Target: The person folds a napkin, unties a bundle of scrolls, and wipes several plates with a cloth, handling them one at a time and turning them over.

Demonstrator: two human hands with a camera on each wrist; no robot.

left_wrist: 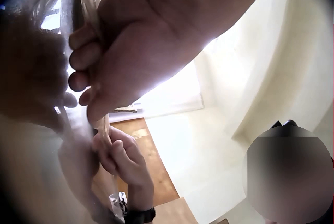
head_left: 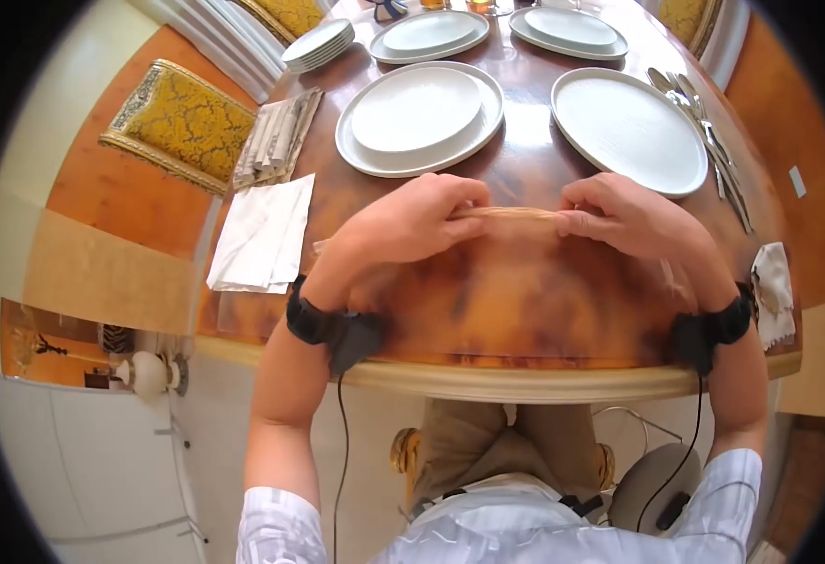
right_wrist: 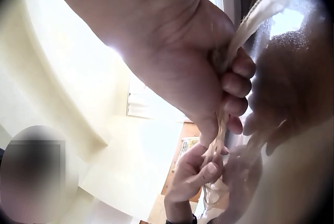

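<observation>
**Soft tan strip drawn between two hands**

The tan strip (head_left: 516,214) lies on the person's side of the single plate (head_left: 628,132) and to its left, just above the glossy brown surface (head_left: 487,315). The left hand (head_left: 422,218) and right hand (head_left: 624,214) each grip it, fingers curled and thumb pressed along it, the right hand just beside that plate's near edge.

It looks like thin, pale cloth with a cord-like edge, so it should be light, limp and hard to break, though it may crease or twist. Best hold: a thumb pinch near either end, keeping slight tension. The wrist views show loose lengths beyond the fingers.

Left of the plate are flat white napkins (head_left: 264,235), soft and layered; to its right lies smooth, shiny metal cutlery (head_left: 715,143).
</observation>
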